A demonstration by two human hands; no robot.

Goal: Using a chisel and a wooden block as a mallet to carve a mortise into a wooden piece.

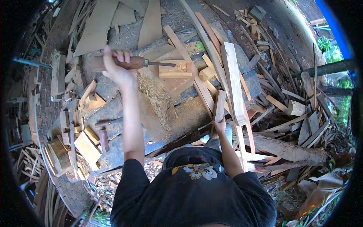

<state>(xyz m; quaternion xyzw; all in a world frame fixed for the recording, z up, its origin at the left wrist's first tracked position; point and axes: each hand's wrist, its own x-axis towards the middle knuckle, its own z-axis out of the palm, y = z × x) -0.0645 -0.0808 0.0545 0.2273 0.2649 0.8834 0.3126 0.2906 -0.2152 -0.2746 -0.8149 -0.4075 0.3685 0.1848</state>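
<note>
My left hand (120, 70) is closed around the thick brown wooden handle of a chisel (160, 64), which points to the right. The chisel's tip meets the hollowed, roughened right part of a small pale wooden block (174, 75). That block rests on a flat board (180, 87) on the dark workbench (117, 108). Low on the right, near the bench's front edge, my right hand (218, 125) grips the lower end of a short squared wooden bar (220, 105). The bar stands apart from the chisel.
Wood shavings (160, 104) cover the bench middle. Long planks (232, 81) cross its right side, close to my right hand. A tool with a reddish handle (103, 140) lies at left beside wood offcuts (87, 146). A scrap pile (291, 109) spreads on the right.
</note>
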